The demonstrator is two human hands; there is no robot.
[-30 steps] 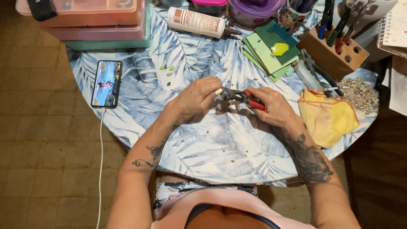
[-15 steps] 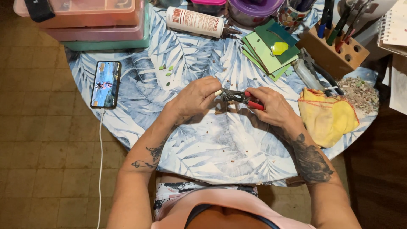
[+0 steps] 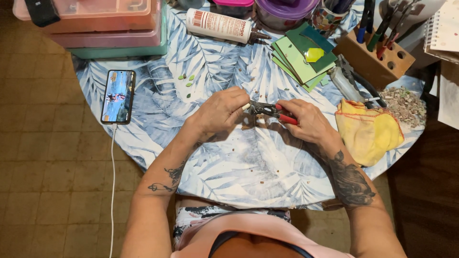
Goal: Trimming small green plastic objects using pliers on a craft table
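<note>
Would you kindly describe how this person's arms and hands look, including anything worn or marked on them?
Both arms are bare, with no sleeves, gloves or watch showing. The left forearm bears small dark tattoos near the elbow. The right forearm carries a larger dark tattoo. The left hand and right hand are bare; rings cannot be made out.

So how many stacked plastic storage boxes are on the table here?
3, all in one stack at the table's far left corner: a clear orange box on top, a pink box under it, and a teal box at the bottom. More may lie beyond the frame's top edge.
</note>
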